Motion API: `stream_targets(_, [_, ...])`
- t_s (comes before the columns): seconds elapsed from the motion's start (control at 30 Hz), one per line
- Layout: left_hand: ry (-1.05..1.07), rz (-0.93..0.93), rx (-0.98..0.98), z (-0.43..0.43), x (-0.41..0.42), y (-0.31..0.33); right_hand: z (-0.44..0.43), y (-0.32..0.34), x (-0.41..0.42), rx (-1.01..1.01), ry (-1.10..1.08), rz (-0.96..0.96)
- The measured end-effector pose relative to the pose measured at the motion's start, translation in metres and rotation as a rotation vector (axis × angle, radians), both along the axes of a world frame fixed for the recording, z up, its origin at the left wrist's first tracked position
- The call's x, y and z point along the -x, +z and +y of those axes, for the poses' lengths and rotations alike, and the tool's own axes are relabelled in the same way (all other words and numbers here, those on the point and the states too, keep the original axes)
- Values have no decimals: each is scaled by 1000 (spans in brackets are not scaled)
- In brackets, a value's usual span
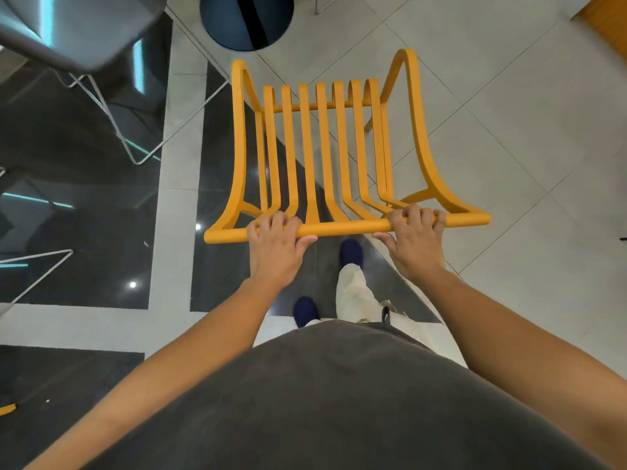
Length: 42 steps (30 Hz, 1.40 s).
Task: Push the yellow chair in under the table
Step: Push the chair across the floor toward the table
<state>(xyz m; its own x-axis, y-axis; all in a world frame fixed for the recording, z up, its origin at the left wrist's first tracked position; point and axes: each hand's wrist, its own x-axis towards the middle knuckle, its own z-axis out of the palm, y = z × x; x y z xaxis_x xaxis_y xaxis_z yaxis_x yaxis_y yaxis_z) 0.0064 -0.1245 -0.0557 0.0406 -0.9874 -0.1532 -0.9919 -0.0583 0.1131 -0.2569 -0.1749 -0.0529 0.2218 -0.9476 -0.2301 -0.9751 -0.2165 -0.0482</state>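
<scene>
Directly below the camera stands the yellow chair (pixel 325 157), seen from above and behind, its slatted back and seat running away from the person. Both hands grip its top rail (pixel 346 228): the left hand (pixel 274 247) is clenched around the rail toward the chair's left end, fingers over the top and thumb beneath, and the right hand (pixel 414 239) is wrapped around it toward the right end. Behind the chair, the person's dark blue shoes (pixel 351 251) and pale trousers (pixel 356 293) show on the tiled floor (pixel 509 130). Beyond the chair's front edge sits a round dark blue stool (pixel 230 22). Left of the chair, a grey seat (pixel 78 32) on white wire legs stands over glossy black tiles.
</scene>
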Motion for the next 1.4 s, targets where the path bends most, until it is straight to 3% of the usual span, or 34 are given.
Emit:
stream_targets(0.57, [113, 7, 14, -164, 1, 5, -188, 0, -3, 31, 135, -45])
stream_targets(1.13, [129, 22, 5, -319, -53, 2, -359, 8, -54, -35, 200, -113])
stream_targets(1.4, [163, -54, -3, -414, -97, 1, -463, 10, -104, -53, 223, -118])
